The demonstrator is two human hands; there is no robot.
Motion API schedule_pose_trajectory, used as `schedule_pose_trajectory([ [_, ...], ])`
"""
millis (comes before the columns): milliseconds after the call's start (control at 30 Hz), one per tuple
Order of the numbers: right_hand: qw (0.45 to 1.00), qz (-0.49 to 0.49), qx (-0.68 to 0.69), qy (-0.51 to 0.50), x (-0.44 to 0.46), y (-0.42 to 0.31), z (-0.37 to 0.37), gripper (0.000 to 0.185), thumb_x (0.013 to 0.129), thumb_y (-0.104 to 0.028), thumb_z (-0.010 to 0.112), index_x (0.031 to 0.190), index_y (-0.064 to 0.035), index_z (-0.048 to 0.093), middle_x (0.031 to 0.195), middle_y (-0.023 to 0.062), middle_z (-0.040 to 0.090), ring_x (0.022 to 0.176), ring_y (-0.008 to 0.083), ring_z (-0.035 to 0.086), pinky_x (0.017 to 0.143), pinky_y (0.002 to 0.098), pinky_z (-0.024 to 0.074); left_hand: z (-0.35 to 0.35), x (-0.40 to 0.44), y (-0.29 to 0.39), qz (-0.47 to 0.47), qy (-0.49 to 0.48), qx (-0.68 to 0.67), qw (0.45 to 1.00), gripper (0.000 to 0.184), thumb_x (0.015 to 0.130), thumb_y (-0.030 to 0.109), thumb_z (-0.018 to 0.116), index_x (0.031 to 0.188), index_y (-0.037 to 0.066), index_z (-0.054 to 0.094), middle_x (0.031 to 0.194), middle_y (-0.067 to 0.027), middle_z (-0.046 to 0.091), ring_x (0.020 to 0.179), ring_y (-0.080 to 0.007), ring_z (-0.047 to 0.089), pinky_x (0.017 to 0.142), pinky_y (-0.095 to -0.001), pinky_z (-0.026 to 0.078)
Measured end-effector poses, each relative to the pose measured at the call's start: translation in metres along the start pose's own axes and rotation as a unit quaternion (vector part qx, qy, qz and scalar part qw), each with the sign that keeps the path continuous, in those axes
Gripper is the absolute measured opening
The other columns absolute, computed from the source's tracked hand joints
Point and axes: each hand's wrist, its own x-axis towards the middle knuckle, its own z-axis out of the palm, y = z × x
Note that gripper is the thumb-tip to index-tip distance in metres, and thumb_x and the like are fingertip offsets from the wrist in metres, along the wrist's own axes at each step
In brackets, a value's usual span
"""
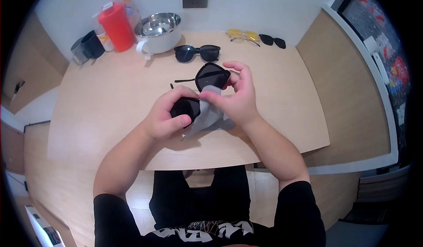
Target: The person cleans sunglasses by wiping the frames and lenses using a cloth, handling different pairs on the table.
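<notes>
Black sunglasses (210, 77) with dark lenses are held tilted above the table, one lens higher than the other and a temple arm sticking out to the left. My left hand (166, 115) grips them around the lower lens, thumb in front and fingers behind. A grey cloth (210, 115) hangs from my right hand (240, 95), its upper edge touching the bottom of the upper lens. My right thumb presses on the cloth, while the index finger is raised beside the lens. Some of the right fingers are hidden behind the lens and cloth.
Behind the hands lie another pair of sunglasses (197, 53), yellow-lensed glasses (244, 36) and small dark glasses (272, 41). A white-handled steel bowl (159, 37), a red container (116, 28) and a dark mug (93, 45) stand at back left. A wooden panel (348, 88) borders the right side.
</notes>
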Motion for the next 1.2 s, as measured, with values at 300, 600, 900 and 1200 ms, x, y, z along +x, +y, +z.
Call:
schedule_pose_trajectory([
  [300,0.96,0.177,0.206,0.061,0.002,-0.012,0.005,0.059,0.081,-0.022,0.081,0.12,-0.0022,0.042,0.078,0.0055,0.066,0.062,0.0074,0.056,0.056,0.0197,0.0439,0.003,0.003,-0.002,0.032,-0.001,0.059,0.998,0.053,0.082,0.037,0.073,0.114,-0.001,0.054,0.104,-0.0087,0.059,0.093,-0.0156,0.057,0.081,-0.0287,0.045],
  [600,0.93,0.216,0.28,0.1,0.005,-0.004,0.004,0.063,0.08,-0.026,0.082,0.121,-0.0033,0.04,0.072,0.0044,0.064,0.059,0.0067,0.055,0.049,0.0224,0.0424,0.006,0.002,0.0,-0.004,-0.002,0.079,0.997,0.049,0.081,0.037,0.075,0.108,0.001,0.054,0.09,-0.0051,0.06,0.083,-0.0126,0.055,0.073,-0.0279,0.045],
  [900,0.96,0.243,0.126,0.061,0.003,-0.007,0.002,0.065,0.079,-0.034,0.082,0.12,-0.0025,0.043,0.068,0.004,0.062,0.052,0.0075,0.054,0.045,0.0216,0.041,0.006,0.003,-0.004,0.015,0.001,0.152,0.988,0.047,0.079,0.034,0.078,0.104,0.001,0.056,0.079,-0.0064,0.061,0.072,-0.014,0.057,0.067,-0.0279,0.046],
  [1200,0.978,0.208,0.008,0.025,0.001,-0.007,0.004,0.055,0.089,-0.034,0.072,0.12,-0.0002,0.043,0.068,0.0061,0.063,0.054,0.0086,0.057,0.046,0.0222,0.0426,0.021,0.005,0.0,0.001,0.04,0.227,0.973,0.02,0.09,0.013,0.061,0.105,0.001,0.056,0.079,-0.013,0.064,0.072,-0.0236,0.062,0.068,-0.0313,0.048],
])
